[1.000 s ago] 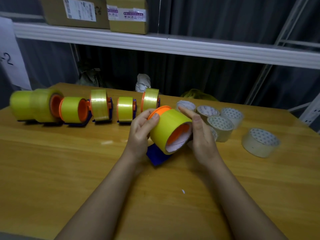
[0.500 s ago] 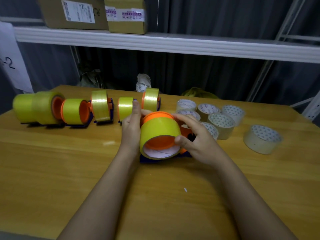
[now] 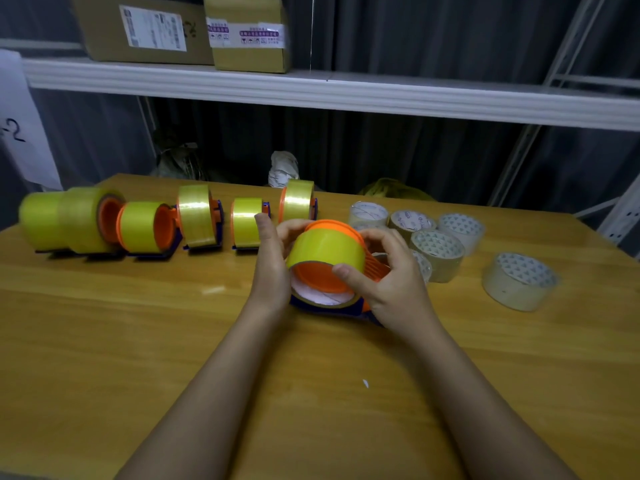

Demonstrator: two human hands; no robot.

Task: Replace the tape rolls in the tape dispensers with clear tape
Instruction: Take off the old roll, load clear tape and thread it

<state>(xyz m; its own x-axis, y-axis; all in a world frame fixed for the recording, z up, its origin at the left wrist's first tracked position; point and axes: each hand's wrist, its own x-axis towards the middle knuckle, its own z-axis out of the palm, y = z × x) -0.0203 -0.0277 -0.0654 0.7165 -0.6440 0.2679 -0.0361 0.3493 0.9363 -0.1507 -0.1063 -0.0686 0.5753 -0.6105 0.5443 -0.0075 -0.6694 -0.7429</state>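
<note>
Both my hands hold one tape dispenser over the middle of the wooden table [image 3: 104,341]. Its yellow tape roll [image 3: 327,247] sits on an orange hub [image 3: 318,277], with the blue base [image 3: 349,308] underneath. My left hand [image 3: 272,265] grips the roll's left side, thumb up. My right hand [image 3: 388,282] grips the right side, thumb on the roll's front rim, fingers curled over the top. Several clear tape rolls [image 3: 438,252] stand to the right, one clear roll [image 3: 517,280] apart from them.
A row of several yellow-tape dispensers [image 3: 195,221] stands along the far left of the table. A white shelf [image 3: 311,91] with cardboard boxes [image 3: 249,32] hangs above. A small white scrap [image 3: 365,383] lies on the near table.
The dispenser has turned so the roll's open end faces me and downward. My right hand has shifted from the roll's far side to its front rim; the left hand's thumb now points up.
</note>
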